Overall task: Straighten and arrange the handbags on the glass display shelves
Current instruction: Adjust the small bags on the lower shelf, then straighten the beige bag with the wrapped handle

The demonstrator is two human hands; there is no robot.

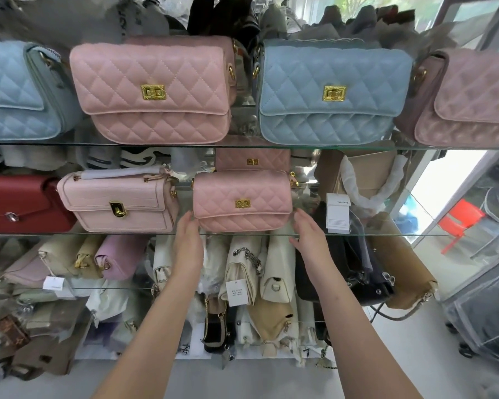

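Left hand (189, 234): open, fingers straight, touching the pink quilted bag (242, 201) at its 8 o'clock corner.
Right hand (308, 234): open, just beside the bag at 4 o'clock; I cannot tell if it touches.
Bag: upright on the middle glass shelf (98, 234).
Handling: I judge it light, padded, apt to slide on glass; take both ends low.
Neighbour: pale croc bag (118, 201) at 9 o'clock.

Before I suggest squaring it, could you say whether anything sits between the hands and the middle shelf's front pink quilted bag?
Nothing visible does: the left hand and right hand sit at the lower corners of the pink quilted bag, with the pale bag and white tag off to either side.
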